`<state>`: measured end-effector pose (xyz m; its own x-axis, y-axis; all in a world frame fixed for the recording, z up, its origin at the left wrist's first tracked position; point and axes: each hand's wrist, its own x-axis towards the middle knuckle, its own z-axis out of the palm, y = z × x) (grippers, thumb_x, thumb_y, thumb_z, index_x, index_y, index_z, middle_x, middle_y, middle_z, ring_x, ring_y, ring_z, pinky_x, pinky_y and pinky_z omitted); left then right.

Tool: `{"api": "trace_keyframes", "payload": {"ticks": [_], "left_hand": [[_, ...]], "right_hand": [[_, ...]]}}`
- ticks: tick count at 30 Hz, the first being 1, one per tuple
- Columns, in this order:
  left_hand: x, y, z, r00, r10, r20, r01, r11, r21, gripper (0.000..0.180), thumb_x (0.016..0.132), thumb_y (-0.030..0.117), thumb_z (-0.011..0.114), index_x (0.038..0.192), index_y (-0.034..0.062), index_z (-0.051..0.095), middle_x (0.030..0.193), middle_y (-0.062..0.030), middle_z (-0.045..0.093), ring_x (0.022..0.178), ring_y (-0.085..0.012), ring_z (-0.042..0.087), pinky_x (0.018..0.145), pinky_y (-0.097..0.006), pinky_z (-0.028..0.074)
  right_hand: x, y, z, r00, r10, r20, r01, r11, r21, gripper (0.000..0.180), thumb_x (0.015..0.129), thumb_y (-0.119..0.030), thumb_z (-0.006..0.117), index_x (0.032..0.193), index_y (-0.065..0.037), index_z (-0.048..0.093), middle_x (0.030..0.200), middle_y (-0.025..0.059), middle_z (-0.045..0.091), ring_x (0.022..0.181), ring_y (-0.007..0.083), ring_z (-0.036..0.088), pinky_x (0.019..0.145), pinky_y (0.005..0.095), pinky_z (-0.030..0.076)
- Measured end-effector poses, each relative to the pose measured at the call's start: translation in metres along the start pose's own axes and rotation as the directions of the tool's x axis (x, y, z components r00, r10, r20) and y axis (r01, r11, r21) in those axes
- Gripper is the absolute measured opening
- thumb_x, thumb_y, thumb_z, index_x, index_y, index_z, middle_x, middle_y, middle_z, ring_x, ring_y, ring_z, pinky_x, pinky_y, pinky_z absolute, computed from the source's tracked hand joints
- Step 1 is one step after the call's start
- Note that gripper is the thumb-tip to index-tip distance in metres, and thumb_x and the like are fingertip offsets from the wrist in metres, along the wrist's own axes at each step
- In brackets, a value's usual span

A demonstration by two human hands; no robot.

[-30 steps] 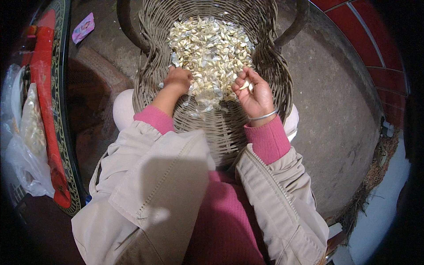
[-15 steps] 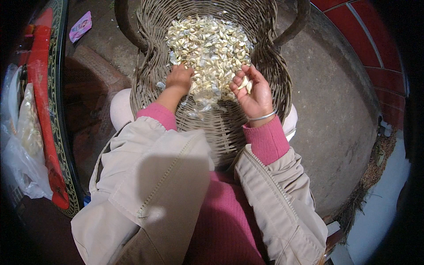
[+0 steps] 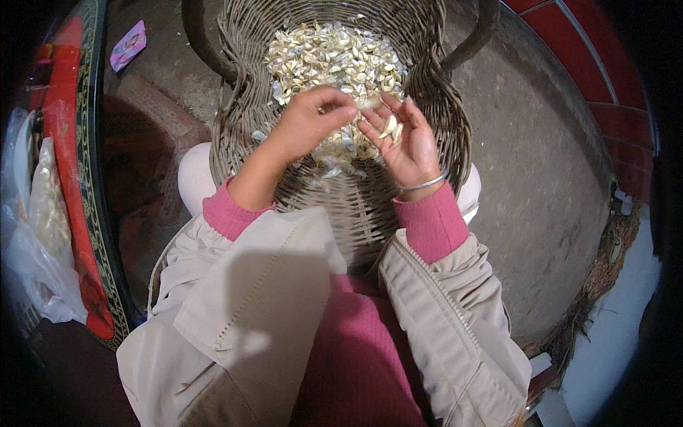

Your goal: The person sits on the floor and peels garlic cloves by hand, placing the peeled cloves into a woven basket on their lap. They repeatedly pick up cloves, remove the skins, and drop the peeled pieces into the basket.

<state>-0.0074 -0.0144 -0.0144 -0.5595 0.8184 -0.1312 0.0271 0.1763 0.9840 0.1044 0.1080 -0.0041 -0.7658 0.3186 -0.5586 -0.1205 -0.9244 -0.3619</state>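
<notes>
Garlic cloves [image 3: 327, 57], mixed with loose papery skins, fill the far part of a brown wicker basket [image 3: 356, 228] between my knees. Over them, my left hand [image 3: 309, 121] is closed in a pinch beside the fingers of my right hand; whatever is between its fingertips is too small to name. My right hand [image 3: 409, 146] is turned palm up with its fingers loosely curled, and a few peeled garlic cloves [image 3: 389, 128] lie in it. A silver bangle [image 3: 423, 183] circles the right wrist.
Dark curved handles [image 3: 473, 39] rise at both sides of the basket. At left, a red panel with a black and gold border [image 3: 92, 178] has a clear plastic bag [image 3: 46, 242] by it. A pink packet [image 3: 129, 45] lies on the floor. Red tiles [image 3: 583, 53] line the right.
My left hand has come up from the garlic pile and across to the right hand's fingertips. The right hand has uncurled a little, with the cloves still in its palm.
</notes>
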Motion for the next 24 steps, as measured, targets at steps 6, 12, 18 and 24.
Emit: {"api": "trace_keyframes", "payload": {"ticks": [6, 12, 18, 24], "left_hand": [[0.005, -0.004, -0.013, 0.937, -0.107, -0.332, 0.12, 0.993, 0.02, 0.019, 0.076, 0.018, 0.057, 0.085, 0.0021, 0.058, 0.072, 0.0006, 0.056, 0.062, -0.0059, 0.047, 0.056, -0.02, 0.04], [0.01, -0.053, -0.032, 0.919, -0.26, -0.296, 0.371, 0.824, 0.427, 0.018, 0.073, 0.02, 0.056, 0.084, 0.0062, 0.058, 0.074, -0.0044, 0.058, 0.064, -0.0132, 0.052, 0.06, -0.026, 0.042], [0.008, -0.072, -0.027, 0.894, -0.398, -0.206, 0.42, 0.587, 0.692, 0.017, 0.067, 0.016, 0.056, 0.083, 0.0105, 0.059, 0.079, -0.0089, 0.058, 0.072, -0.0213, 0.056, 0.064, -0.031, 0.043], [0.008, -0.069, -0.009, 0.819, -0.565, -0.098, 0.34, 0.342, 0.876, 0.022, 0.07, 0.024, 0.055, 0.089, 0.0147, 0.059, 0.091, -0.0099, 0.057, 0.088, -0.0261, 0.053, 0.074, -0.035, 0.043]], "right_hand": [[0.0, 0.0, -0.007, 0.998, 0.044, 0.033, -0.045, 0.999, 0.03, 0.027, 0.084, -0.022, 0.041, 0.096, 0.001, 0.046, 0.083, 0.0087, 0.053, 0.069, 0.0189, 0.053, 0.061, 0.0296, 0.047], [0.003, -0.002, -0.014, 0.992, 0.105, 0.067, -0.106, 0.994, 0.01, 0.011, 0.079, -0.012, 0.046, 0.086, -0.003, 0.048, 0.062, -0.0006, 0.04, 0.05, 0.0081, 0.033, 0.04, 0.0183, 0.025], [0.003, -0.003, -0.016, 0.992, 0.114, 0.044, -0.117, 0.991, 0.067, 0.01, 0.08, -0.01, 0.045, 0.087, -0.004, 0.047, 0.064, -0.0006, 0.04, 0.051, 0.0084, 0.036, 0.04, 0.0185, 0.029], [0.004, 0.0, -0.014, 0.984, 0.042, -0.175, -0.032, 0.998, 0.056, 0.014, 0.082, -0.01, 0.041, 0.093, -0.002, 0.043, 0.075, 0.0057, 0.044, 0.068, 0.0161, 0.047, 0.062, 0.031, 0.044]]}}
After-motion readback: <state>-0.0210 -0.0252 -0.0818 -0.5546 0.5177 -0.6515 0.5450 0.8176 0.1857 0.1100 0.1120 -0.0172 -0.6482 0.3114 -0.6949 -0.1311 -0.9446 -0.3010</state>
